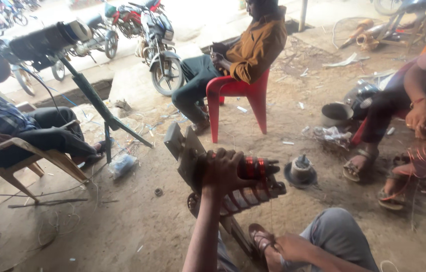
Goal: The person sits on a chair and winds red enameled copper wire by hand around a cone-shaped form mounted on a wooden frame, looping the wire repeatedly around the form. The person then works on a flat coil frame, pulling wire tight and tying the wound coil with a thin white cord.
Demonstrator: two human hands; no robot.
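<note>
A round grey metal bowl (336, 114) sits on the dirt floor (137, 221) toward the right, beside a crumpled heap of pale paper or cloth (333, 134); what lies inside the bowl cannot be made out.

Near the middle, the left hand (224, 173) closes its fingers over a spool wound with shiny copper-red wire (253, 168), which is mounted on a grey, flat-plated wooden and metal winding frame (187, 153). The spool's long axis runs roughly level, from the hand toward the right, ending in a dark stub. Under it, a row of copper-red wound coils (248, 197) lies on the frame's lower arm, also pointing rightward. A thin wire strand (271, 211) drops from the spool toward the right hand (286, 248), which rests low by a sandalled foot; whether its fingers pinch the strand cannot be told.

Just right of the spool stands a small dark round motor part with a grey dome (300, 171), close but apart. The dirt in front and to the left is fairly open, with scattered wire scraps. A red plastic chair (239, 95) with a seated person lies beyond, another person's hand (419, 117) works copper wire at the right edge, and a pale wooden chair (31, 160) stands at left.
</note>
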